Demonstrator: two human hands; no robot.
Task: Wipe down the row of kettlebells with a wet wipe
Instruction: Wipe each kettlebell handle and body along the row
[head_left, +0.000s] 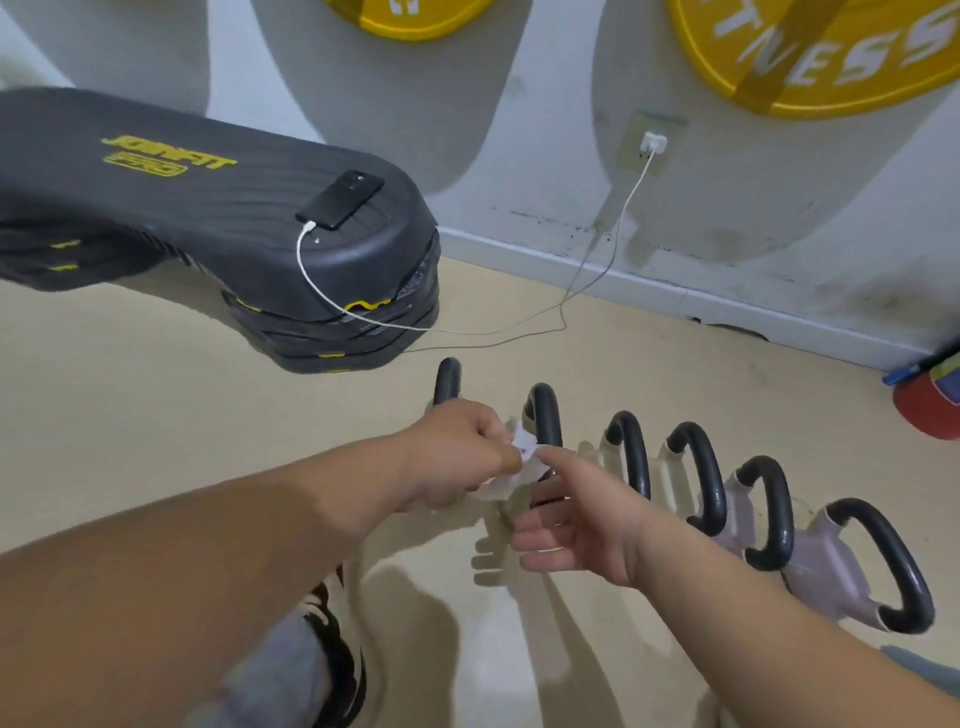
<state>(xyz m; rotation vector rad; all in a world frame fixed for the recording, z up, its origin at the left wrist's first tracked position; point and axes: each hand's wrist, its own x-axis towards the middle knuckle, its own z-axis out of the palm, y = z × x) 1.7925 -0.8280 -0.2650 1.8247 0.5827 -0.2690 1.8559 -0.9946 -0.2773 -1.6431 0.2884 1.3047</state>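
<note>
While the left hand (457, 460) has a crumpled wet wipe (523, 451) bunched in its curled fingers, I read the right hand (576, 530) as slack. Its fingers are straight-ish, spread and pointing left, w/ nothing held. One fingertip is up at the wipe's lower edge; touching or just short, can't tell from the head cam.

Key relation: the row of kettlebells (698, 470) runs diagonally on the floor (130, 415), far-left to near-right. I count six black handles, arches upright, each loop set crossways to the row's line. The wipe sits tight against the near-left side of the second handle (544, 415), approx at the foot of its arch. So the work surface is directly ahead of the left fingers & slightly right. The first handle (448, 382) pokes up just behind the left knuckles. The other four bells trail off to the right, beyond & beside the right forearm.

My call: the left hand is nearer & already loaded, so the wipe stroke belongs to it, going up & over that second arch, following the loop rather than the row. The right hand is better placed to steady a bell than to wipe.

Stack of black step boards (208, 208) w/ a phone (340, 200) on top is well apart, far-left.
</note>
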